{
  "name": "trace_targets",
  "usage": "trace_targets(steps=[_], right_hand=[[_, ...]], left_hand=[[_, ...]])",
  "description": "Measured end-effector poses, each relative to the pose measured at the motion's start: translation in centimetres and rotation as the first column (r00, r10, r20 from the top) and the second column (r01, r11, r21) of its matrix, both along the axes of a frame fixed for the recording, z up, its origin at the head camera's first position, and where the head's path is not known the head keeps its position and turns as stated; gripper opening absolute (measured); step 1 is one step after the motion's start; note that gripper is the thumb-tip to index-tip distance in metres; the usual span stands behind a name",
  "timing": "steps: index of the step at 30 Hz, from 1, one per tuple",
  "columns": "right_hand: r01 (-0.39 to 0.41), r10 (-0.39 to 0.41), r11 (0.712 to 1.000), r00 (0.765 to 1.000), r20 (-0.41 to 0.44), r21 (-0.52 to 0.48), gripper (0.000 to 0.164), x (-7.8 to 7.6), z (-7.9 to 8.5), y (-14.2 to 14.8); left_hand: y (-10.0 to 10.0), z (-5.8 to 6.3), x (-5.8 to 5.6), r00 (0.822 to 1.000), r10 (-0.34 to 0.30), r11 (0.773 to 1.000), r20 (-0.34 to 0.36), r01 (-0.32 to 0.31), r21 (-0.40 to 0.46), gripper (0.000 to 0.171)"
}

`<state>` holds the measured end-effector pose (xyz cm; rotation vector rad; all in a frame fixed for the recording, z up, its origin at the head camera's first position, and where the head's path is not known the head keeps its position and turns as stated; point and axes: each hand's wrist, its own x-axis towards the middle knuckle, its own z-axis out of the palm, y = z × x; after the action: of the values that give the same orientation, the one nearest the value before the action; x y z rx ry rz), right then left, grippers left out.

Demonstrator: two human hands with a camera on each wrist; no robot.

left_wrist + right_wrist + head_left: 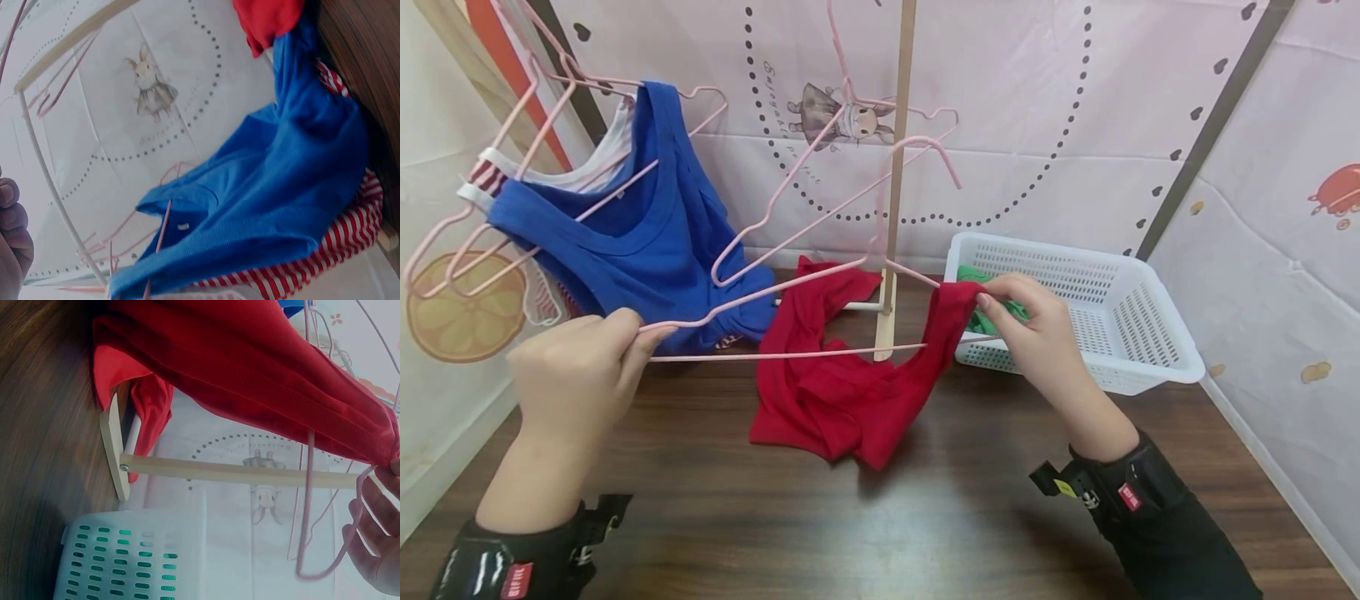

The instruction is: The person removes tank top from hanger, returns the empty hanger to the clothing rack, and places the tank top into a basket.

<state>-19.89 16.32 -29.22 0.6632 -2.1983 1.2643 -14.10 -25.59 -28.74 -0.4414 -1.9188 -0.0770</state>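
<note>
My left hand [576, 367] grips one end of a pink hanger [715, 357], which stretches across in front of me with its hook up. A red sleeveless top [850, 408] has one strap looped over the hanger's other end. My right hand [1037, 333] pinches that strap between thumb and fingers. In the right wrist view the hanger's rounded end sticks out past the red cloth beside the fingers. The rest of the top droops toward the table, its other strap lying by the wooden stand. Only part of the left hand's fingers [14, 219] shows in the left wrist view.
A blue tank top [647, 225] and a red-and-white striped one hang on pink hangers at the left. Behind the red top rises a wooden rack post [898, 150], with another pink hanger beside it. A white basket [1120, 325] at the right holds green cloth [977, 321].
</note>
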Motion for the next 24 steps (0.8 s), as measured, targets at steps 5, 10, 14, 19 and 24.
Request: trace_targets(steps=[5, 10, 14, 19, 24], right_hand=[[0.01, -0.01, 1.0, 1.0, -0.008, 0.012, 0.016, -0.4, -0.2, 0.3], [0.028, -0.028, 0.999, 1.0, -0.009, 0.02, 0.017, -0.6, -0.3, 0.4], [0.043, -0.043, 0.999, 0.999, -0.004, 0.02, 0.017, -0.8, -0.4, 0.6], [0.074, -0.075, 0.997, 0.997, 0.025, 0.016, 0.018, -0.8, -0.4, 0.7], [0.101, -0.102, 0.995, 0.993, 0.051, 0.012, 0.019, -0.9, -0.4, 0.9]], left_hand=[[-0.8, -0.3, 0.0, 0.997, 0.005, 0.998, -0.079, 0.0, 0.067, 0.066], [-1.8, -0.5, 0.0, 0.994, 0.028, 0.995, -0.104, -0.018, 0.095, 0.068], [-2.5, -0.6, 0.1, 0.994, 0.052, 0.993, -0.101, -0.04, 0.115, 0.069], [-3.4, -1.0, 0.2, 0.99, 0.098, 0.985, -0.106, -0.081, 0.153, 0.07], [-4.5, -1.0, 0.4, 0.983, 0.149, 0.975, -0.105, -0.128, 0.181, 0.071]])
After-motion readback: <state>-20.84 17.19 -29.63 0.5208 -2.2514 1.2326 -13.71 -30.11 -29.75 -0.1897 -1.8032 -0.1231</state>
